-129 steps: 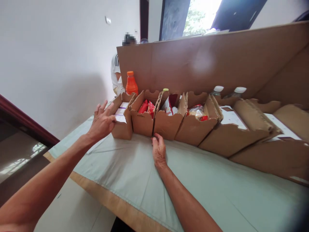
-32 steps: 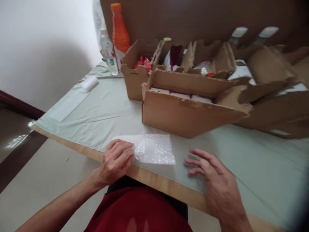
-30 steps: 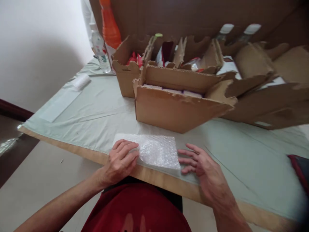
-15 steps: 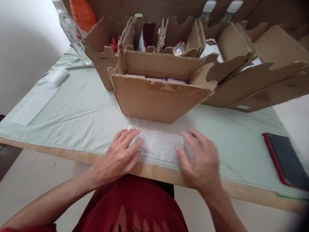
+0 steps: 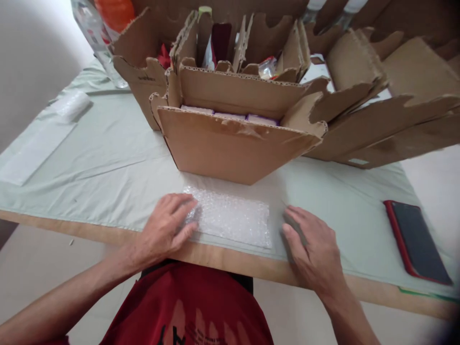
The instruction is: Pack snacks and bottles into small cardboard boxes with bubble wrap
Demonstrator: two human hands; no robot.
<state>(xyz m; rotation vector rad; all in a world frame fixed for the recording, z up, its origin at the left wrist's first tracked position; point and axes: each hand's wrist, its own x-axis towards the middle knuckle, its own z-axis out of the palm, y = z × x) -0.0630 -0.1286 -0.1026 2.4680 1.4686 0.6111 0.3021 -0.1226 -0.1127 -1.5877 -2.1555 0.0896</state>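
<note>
A flat piece of bubble wrap lies near the table's front edge, below a cardboard box. My left hand rests at the wrap's left end, fingertips over it, fingers apart, grasping nothing. To the right of the wrap is my right hand, apart from it, with thumb and fingers spread and nothing between them.
Several cardboard bins stand along the back. At the far left lies a bubble wrap roll beside a white strip. Bottles, one clear, one orange, stand behind. A red-cased phone lies at right.
My right hand has moved right, off the bubble wrap's right end. My left hand has shifted slightly left, uncovering more of the wrap. The view has shifted a little.
</note>
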